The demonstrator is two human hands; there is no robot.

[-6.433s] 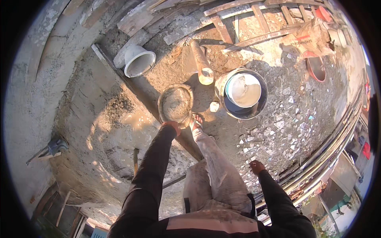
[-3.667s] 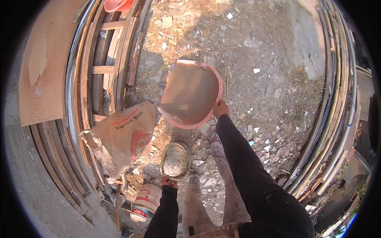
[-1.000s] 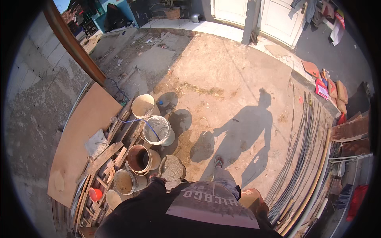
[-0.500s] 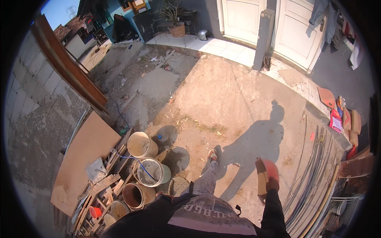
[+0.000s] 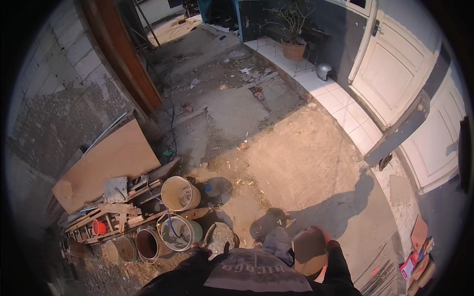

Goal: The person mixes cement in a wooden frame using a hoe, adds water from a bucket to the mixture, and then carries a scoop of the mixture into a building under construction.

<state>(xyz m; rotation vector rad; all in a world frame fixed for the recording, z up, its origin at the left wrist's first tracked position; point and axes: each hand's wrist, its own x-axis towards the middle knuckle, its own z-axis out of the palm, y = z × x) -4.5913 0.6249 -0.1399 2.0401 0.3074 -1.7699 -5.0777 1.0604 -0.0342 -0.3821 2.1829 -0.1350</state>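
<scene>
A reddish bucket (image 5: 310,250) is in my right hand (image 5: 333,244), which grips it at its right rim. Its mouth faces up toward me, with the inside partly shaded and partly sunlit. My left hand (image 5: 200,250) is low beside a round container of grey, mortar-like material (image 5: 220,238). The fingers there are small and dark, so whether they touch the rim is unclear. Just left of that hand stands a pale bucket (image 5: 196,228) with a blue cord or handle across it and greyish contents.
Another pale bucket (image 5: 180,193) and a dark-mouthed bucket (image 5: 147,245) stand nearby. Behind them lie scrap wood (image 5: 118,209), a plywood sheet (image 5: 108,165) and a small red pail (image 5: 98,227). A tiled step (image 5: 340,101) with a helmet (image 5: 324,71) runs along the right.
My view has turned left, toward the buckets and the shaded ground. The reddish bucket in my right hand has come closer to my body, its mouth now facing up.
</scene>
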